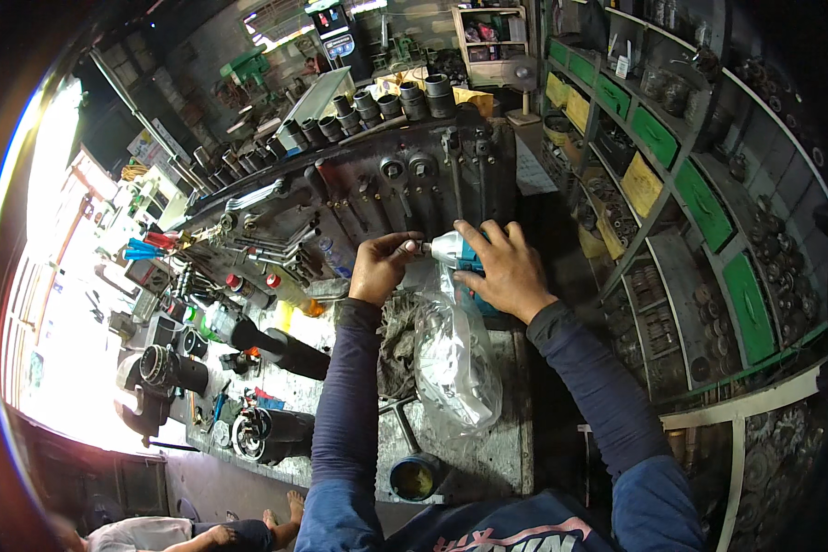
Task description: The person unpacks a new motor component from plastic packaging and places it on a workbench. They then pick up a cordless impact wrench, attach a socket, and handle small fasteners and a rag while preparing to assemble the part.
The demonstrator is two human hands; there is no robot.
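Observation:
My right hand (509,273) is wrapped over the body of a teal impact driver with a silver nose (446,248), held above the bench with the nose to the left. My left hand (380,270) pinches at the tip of that nose; whether a small part sits between its fingers is hidden. Just below the tool, a clear plastic bag (458,373) hangs down or rests on the bench. A crumpled grey rag (397,345) lies beside the bag, under my left forearm.
On the worn bench (511,442) stand a round cup with yellowish contents (417,477), a dark cylindrical motor part (271,432) and bottles (290,293). A tool rack (359,184) with sockets on top rises behind. Shelves with green drawers (653,133) line the right. Someone lies lower left (156,534).

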